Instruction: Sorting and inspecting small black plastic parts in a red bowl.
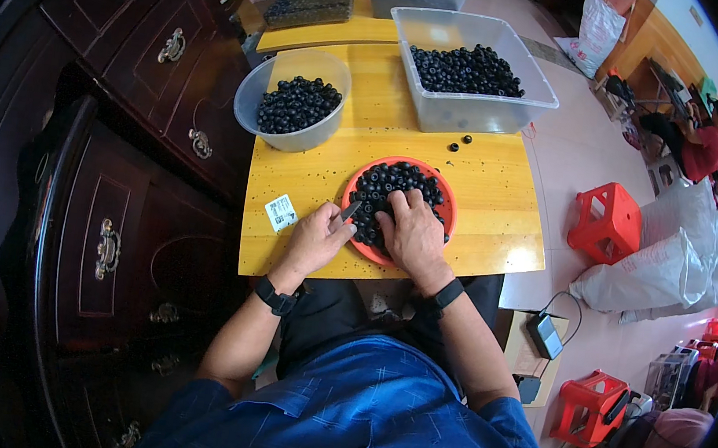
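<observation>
A red round plate (453, 201) full of small black ring-like pieces (401, 177) lies on the yellow table before me. At its left rim my left hand (320, 235) is closed on a small knife (350, 211) with a short dark blade, which points up over the pieces. My right hand (415, 234) reaches over the plate from the right. Its fingers are bent down among the black pieces, and the fingertips are partly hidden, so whatever they pinch does not show. Left of the plate, a white printed label (281, 212) lies flat.
A round clear tub (249, 96) and a large clear bin (478, 112) hold more black pieces. Two more bins stand behind, one a clear bin (304, 7). Dark wooden drawers (110, 151) close off the left. Red stools (605, 221), white sacks (645, 274) and other people are at right.
</observation>
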Demonstrator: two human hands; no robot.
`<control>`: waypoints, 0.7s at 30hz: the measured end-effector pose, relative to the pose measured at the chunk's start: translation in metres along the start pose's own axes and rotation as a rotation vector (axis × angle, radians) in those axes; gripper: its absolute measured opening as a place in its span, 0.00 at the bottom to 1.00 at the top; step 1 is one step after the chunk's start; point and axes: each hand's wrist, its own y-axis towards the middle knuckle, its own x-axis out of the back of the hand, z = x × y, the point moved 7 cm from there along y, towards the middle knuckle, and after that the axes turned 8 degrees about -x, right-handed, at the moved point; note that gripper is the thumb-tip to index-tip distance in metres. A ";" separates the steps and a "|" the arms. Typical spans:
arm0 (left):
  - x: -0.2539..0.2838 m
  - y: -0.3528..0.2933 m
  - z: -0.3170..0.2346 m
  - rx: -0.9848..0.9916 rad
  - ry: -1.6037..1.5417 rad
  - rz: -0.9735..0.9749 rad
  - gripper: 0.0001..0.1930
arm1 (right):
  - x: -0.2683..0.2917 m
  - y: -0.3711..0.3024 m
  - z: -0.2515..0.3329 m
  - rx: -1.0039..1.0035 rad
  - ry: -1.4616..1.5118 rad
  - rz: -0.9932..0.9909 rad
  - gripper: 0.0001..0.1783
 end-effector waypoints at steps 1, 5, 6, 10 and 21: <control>0.000 0.000 -0.001 0.002 0.003 0.001 0.12 | 0.000 0.001 0.000 -0.002 0.000 -0.001 0.16; 0.001 0.000 0.000 -0.026 -0.004 -0.017 0.12 | -0.004 0.007 -0.001 -0.004 -0.046 0.010 0.15; 0.001 0.000 -0.001 -0.025 -0.005 -0.017 0.12 | -0.005 0.009 -0.002 -0.008 -0.063 0.026 0.15; 0.001 0.000 -0.001 -0.019 -0.011 -0.006 0.12 | -0.008 0.014 -0.003 0.004 -0.095 0.058 0.15; -0.001 0.002 0.002 -0.080 -0.038 0.020 0.14 | 0.013 0.024 -0.026 -0.161 0.332 -0.049 0.15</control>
